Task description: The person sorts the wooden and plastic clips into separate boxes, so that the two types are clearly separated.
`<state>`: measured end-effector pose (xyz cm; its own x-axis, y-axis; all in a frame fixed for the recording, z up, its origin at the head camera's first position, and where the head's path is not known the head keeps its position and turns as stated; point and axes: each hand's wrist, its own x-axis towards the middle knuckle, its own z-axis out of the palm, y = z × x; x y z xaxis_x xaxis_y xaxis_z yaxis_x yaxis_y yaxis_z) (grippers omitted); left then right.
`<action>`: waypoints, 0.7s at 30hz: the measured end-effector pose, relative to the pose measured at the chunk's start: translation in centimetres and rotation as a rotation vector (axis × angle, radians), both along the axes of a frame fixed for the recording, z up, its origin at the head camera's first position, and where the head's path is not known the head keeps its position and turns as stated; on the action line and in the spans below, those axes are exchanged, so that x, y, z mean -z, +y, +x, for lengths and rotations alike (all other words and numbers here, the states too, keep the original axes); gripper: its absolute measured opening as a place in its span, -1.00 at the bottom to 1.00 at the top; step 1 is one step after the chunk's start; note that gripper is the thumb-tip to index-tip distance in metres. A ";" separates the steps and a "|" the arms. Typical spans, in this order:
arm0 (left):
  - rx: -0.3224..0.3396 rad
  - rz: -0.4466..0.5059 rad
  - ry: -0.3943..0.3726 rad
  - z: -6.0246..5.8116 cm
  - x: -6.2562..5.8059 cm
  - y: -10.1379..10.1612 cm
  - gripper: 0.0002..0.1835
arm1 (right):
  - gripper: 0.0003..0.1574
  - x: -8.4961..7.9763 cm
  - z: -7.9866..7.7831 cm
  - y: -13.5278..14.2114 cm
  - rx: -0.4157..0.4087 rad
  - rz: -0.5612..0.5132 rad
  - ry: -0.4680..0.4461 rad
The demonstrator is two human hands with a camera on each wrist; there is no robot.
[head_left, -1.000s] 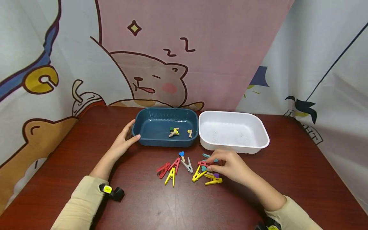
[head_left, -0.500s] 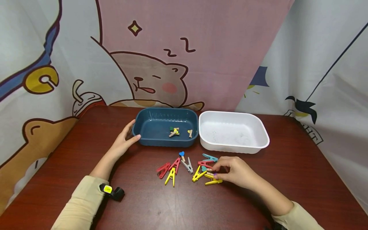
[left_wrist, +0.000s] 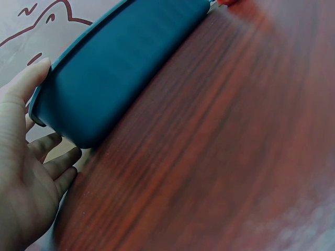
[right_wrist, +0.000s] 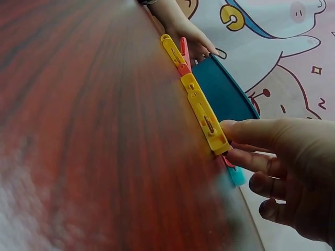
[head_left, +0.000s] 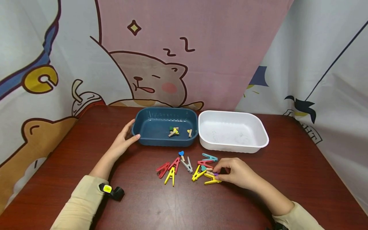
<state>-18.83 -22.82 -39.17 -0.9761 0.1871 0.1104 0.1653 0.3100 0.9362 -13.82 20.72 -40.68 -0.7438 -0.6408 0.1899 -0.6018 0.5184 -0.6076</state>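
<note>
My left hand (head_left: 122, 143) rests against the left end of a dark blue tray (head_left: 164, 142), thumb on its rim and fingers along its side. The right hand (head_left: 237, 172) pinches a small wooden clothespin with a purple heart (head_left: 216, 174) between thumb and index finger, partly hidden by the fingertips. Just in front of it lies a yellow plastic clothespin (head_left: 212, 181). Around these fingers are a wooden clothespin with a teal heart (head_left: 204, 168), a red clothespin (head_left: 204, 163), a light blue clothespin (head_left: 210, 157) and another yellow clothespin (head_left: 198, 174).
A white tray (head_left: 233, 148) stands right of the blue one. Several small wooden clothespins (head_left: 173, 131) lie inside the blue tray. Left of the pile are red clothespins (head_left: 163, 169), a yellow clothespin (head_left: 170, 176), a grey clothespin (head_left: 187, 165) and a blue-heart clothespin (head_left: 181, 155).
From the red clothespin, my right hand has moved right and toward the near side, onto the purple-heart clothespin. The red clothespin stays on the table. My left hand has not moved.
</note>
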 end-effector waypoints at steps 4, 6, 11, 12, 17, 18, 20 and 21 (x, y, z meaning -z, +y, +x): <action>0.001 0.004 0.002 -0.1 0.2 -0.2 -0.19 | -0.80 0.0 0.0 0.0 0.002 -0.004 -0.018; 0.003 0.008 0.002 -0.1 0.2 -0.2 -0.18 | -0.81 0.0 0.0 0.0 -0.003 -0.006 -0.036; 0.007 0.008 0.003 0.0 0.0 -0.1 -0.18 | -0.83 0.1 -0.1 0.0 -0.011 -0.010 -0.073; 0.007 0.007 0.003 0.0 0.0 -0.1 -0.18 | -0.83 0.2 -0.2 0.0 -0.013 -0.013 -0.081; 0.003 -0.001 0.004 0.0 0.0 0.0 -0.22 | -0.86 0.5 -0.3 0.2 -0.012 -0.021 -0.108; 0.003 -0.003 0.004 0.0 0.0 0.1 -0.22 | -0.87 0.5 -0.4 0.2 -0.009 -0.021 -0.111; 0.002 -0.004 0.006 -0.1 0.1 0.0 -0.22 | -0.87 0.6 -0.4 0.2 -0.004 -0.020 -0.111; 0.002 -0.003 0.007 -0.1 0.1 0.0 -0.22 | -0.88 0.6 -0.4 0.3 0.000 -0.020 -0.108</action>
<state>-18.92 -22.78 -39.27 -0.9750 0.1892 0.1163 0.1720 0.3121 0.9344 -14.20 20.97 -41.26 -0.7606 -0.6379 0.1209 -0.5321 0.5057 -0.6791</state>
